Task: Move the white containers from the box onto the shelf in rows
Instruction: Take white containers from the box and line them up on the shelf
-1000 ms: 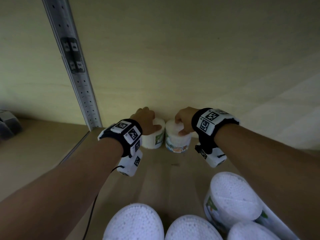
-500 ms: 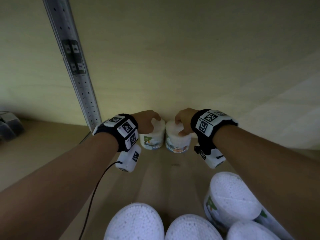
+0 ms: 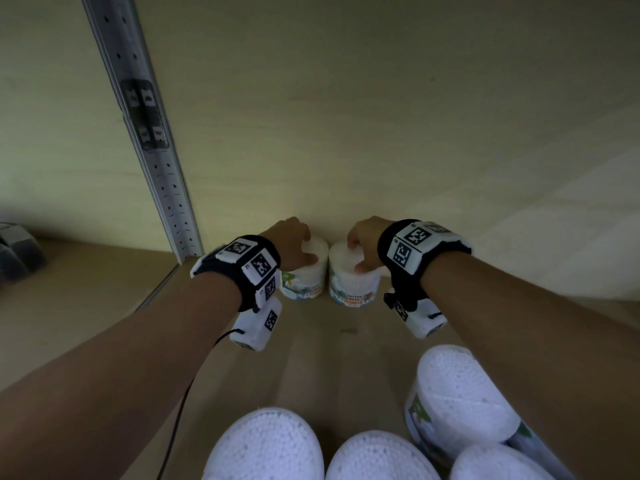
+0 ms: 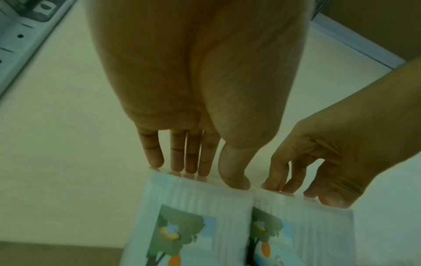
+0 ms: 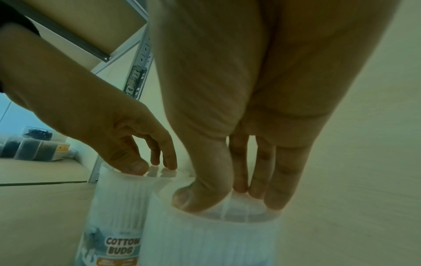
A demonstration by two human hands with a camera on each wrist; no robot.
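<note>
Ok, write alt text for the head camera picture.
The left hand holds the left tub and the right hand the right tub by their tops, upright, side by side at the back of a wooden shelf. More white tubs crowd the foreground; a metal post rises at left.

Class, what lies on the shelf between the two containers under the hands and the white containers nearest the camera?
Nothing: a bare stretch of shelf board separates the back containers from the near containers, as the head view shows.
</note>
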